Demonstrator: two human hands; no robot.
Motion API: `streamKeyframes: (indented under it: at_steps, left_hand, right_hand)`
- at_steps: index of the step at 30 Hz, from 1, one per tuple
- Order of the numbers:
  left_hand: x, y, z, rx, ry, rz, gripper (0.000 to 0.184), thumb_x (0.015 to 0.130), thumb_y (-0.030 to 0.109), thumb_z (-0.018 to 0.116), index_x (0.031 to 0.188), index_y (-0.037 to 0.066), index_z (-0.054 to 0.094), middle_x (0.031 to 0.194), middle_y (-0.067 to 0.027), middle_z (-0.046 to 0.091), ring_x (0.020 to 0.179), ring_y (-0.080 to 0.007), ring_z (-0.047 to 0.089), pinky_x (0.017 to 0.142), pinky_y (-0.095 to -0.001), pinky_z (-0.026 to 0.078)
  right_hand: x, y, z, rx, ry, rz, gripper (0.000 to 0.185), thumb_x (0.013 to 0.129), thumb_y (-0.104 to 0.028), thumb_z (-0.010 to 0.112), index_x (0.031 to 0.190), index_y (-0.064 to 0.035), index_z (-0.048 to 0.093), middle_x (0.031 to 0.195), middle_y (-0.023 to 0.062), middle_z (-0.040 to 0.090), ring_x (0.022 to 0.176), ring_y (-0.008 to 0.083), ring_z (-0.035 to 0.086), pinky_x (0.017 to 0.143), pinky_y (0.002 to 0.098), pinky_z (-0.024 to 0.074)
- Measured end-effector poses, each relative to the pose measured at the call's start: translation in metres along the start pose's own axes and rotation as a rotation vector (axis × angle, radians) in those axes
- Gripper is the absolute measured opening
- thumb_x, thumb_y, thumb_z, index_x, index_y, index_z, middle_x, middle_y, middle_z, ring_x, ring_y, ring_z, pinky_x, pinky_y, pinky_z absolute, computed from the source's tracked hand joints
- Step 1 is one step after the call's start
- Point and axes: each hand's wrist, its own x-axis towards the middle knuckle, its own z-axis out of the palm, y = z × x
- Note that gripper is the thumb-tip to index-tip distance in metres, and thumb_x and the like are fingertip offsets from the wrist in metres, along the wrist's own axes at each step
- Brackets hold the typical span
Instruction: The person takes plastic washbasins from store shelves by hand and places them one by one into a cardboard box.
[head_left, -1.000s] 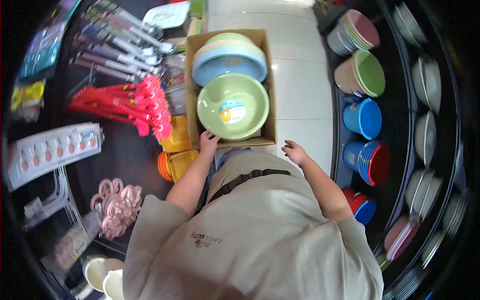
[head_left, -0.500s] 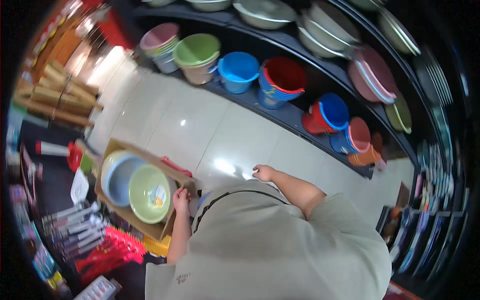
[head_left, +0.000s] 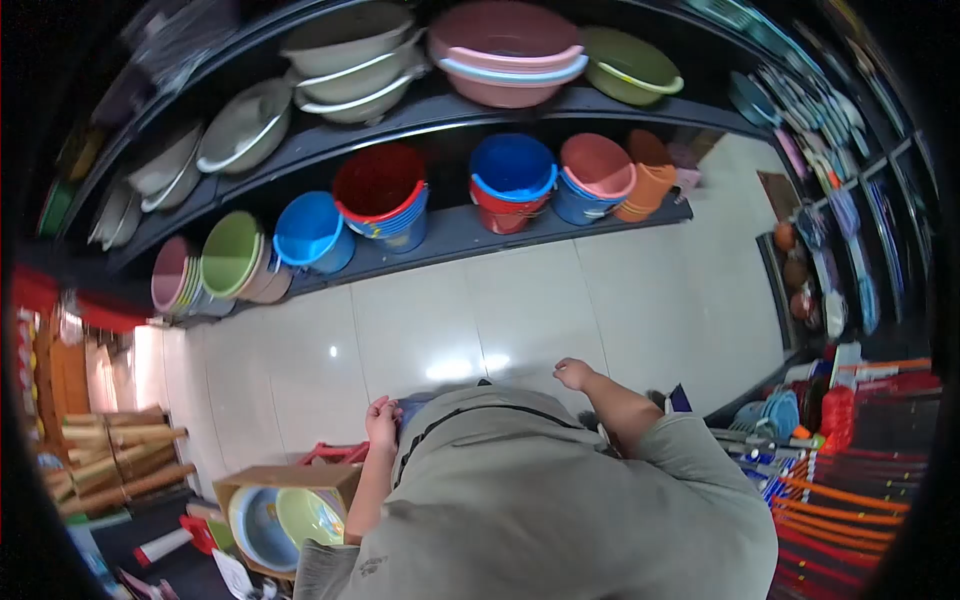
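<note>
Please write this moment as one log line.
left hand: empty | right hand: empty | basins: in box | buckets: on low shelf

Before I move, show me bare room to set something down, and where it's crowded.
Bare tiled floor lies ahead of your left hand and right hand, up to the lower shelf; it reaches left between that shelf and the cardboard box. Crowded: buckets line the lower shelf, basins crowd the upper shelf.

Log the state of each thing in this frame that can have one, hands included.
left hand: apparently empty, fingers curled
right hand: apparently empty
cardboard box: open, holding basins
light green basin: inside the box
pink basin: stacked, on shelf
red bucket: nested in blue ones
</note>
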Motion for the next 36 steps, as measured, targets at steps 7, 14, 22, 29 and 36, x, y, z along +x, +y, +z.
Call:
streamKeyframes:
  at_steps: [7, 14, 22, 29, 36]
  left_hand:
    - [0.033, 0.050, 0.077, 0.197, -0.201, -0.017, 0.027, 0.088, 0.008, 0.053, 0.115, 0.006, 0.049, 0.099, -0.0055, 0.062, 0.078, -0.0141, 0.059, 0.068, -0.0279, 0.047]
    - [0.079, 0.072, 0.165, 0.358, -0.320, -0.081, 0.027, 0.087, 0.008, 0.051, 0.114, 0.007, 0.050, 0.097, -0.0052, 0.064, 0.077, -0.0133, 0.060, 0.066, -0.0283, 0.048]
    - [0.138, 0.134, 0.310, 0.379, -0.499, -0.041, 0.026, 0.089, 0.010, 0.050, 0.114, 0.006, 0.050, 0.098, -0.0053, 0.064, 0.077, -0.0135, 0.060, 0.067, -0.0270, 0.047]
    - [0.181, 0.209, 0.423, 0.472, -0.745, -0.046, 0.030, 0.090, 0.014, 0.053, 0.119, 0.007, 0.048, 0.107, -0.0049, 0.062, 0.086, -0.0135, 0.059, 0.074, -0.0290, 0.046]
    - [0.183, 0.250, 0.506, 0.564, -1.010, -0.050, 0.032, 0.091, 0.010, 0.049, 0.123, 0.010, 0.047, 0.114, -0.0032, 0.061, 0.092, -0.0121, 0.058, 0.077, -0.0263, 0.044]
  right_hand:
    - [-0.004, 0.110, 0.109, -0.002, -0.018, -0.223, 0.049, 0.078, -0.040, 0.059, 0.113, -0.0056, 0.063, 0.112, 0.0208, 0.062, 0.106, 0.0337, 0.058, 0.093, 0.0367, 0.0451]
    - [-0.011, 0.114, 0.100, 0.274, -0.042, 0.070, 0.060, 0.074, -0.047, 0.061, 0.113, -0.0004, 0.062, 0.116, 0.0231, 0.060, 0.108, 0.0345, 0.058, 0.092, 0.0376, 0.0452]
    - [0.009, 0.082, -0.020, 0.274, 0.135, 0.019, 0.047, 0.085, -0.042, 0.053, 0.114, -0.0084, 0.063, 0.113, 0.0178, 0.063, 0.106, 0.0308, 0.059, 0.093, 0.0379, 0.0442]
    - [0.105, 0.037, -0.128, 0.671, 0.337, 0.190, 0.045, 0.082, -0.025, 0.060, 0.119, -0.0003, 0.056, 0.089, 0.0130, 0.064, 0.078, 0.0181, 0.063, 0.072, 0.0329, 0.0505]
    - [0.136, 0.025, -0.157, 0.616, 0.597, 0.258, 0.045, 0.082, -0.024, 0.060, 0.119, 0.0010, 0.055, 0.092, 0.0160, 0.065, 0.085, 0.0237, 0.062, 0.078, 0.0320, 0.0491]
